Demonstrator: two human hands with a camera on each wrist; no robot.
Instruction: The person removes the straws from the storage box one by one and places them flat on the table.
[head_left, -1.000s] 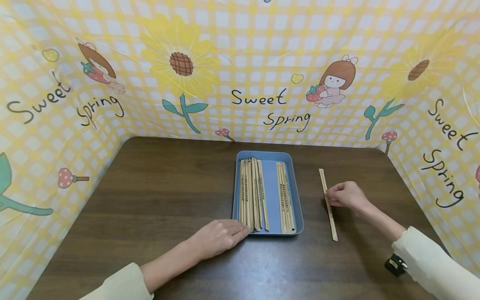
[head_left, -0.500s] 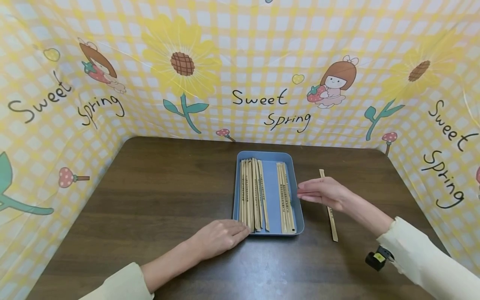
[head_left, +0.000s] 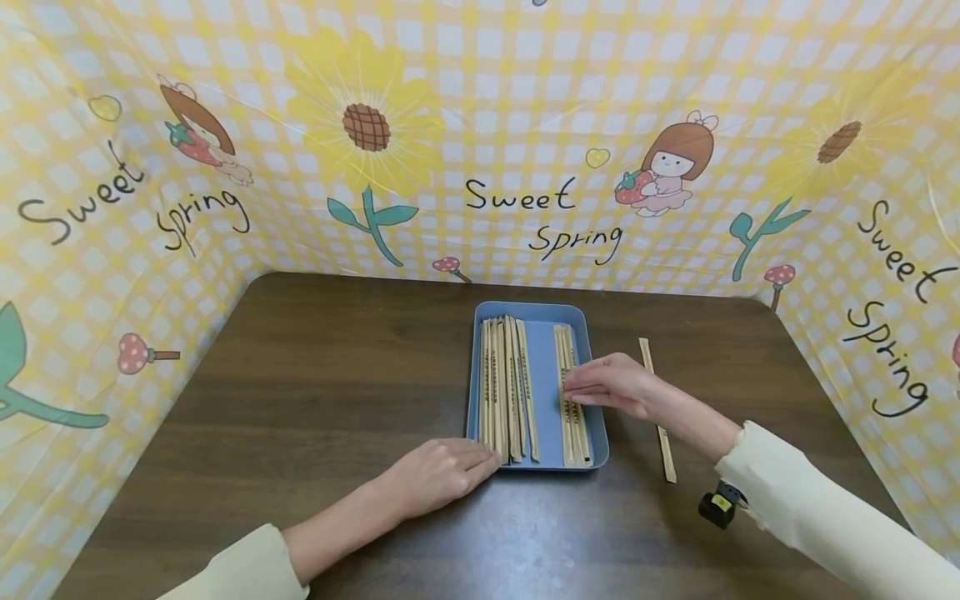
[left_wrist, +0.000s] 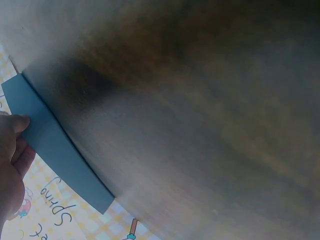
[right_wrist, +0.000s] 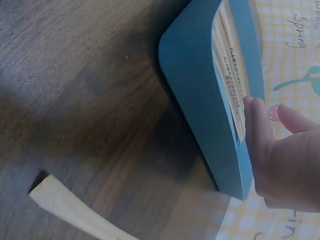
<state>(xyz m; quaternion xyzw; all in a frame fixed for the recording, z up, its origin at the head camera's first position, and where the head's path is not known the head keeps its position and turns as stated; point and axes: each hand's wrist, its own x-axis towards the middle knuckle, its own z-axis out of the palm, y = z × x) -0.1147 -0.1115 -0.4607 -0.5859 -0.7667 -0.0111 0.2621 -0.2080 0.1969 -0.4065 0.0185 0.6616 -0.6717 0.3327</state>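
Note:
A blue tray (head_left: pixel 545 417) on the brown table holds several paper-wrapped straws in two groups, a larger left group (head_left: pixel 504 387) and a smaller right group (head_left: pixel 576 437). My left hand (head_left: pixel 442 475) holds the tray's near left corner; in the left wrist view its thumb (left_wrist: pixel 21 123) lies on the outer wall. Over the right group is my right hand (head_left: pixel 618 387), fingers straight and close together, fingertips right at the wrappers. The right wrist view shows these fingers (right_wrist: pixel 259 122) reaching over the tray wall (right_wrist: pixel 200 85). One more wrapped straw (head_left: pixel 667 458) lies right of the tray, partly hidden by the right arm.
The brown table (head_left: pixel 337 350) surrounds the tray. A yellow checked cloth (head_left: pixel 510 100) with flowers and lettering stands as walls at the back and both sides. A small black device (head_left: pixel 717 507) hangs under the right sleeve.
My right hand has let go of the loose straw and moved left, over the tray's right side, with its fingers straightened. The left hand and tray have stayed put.

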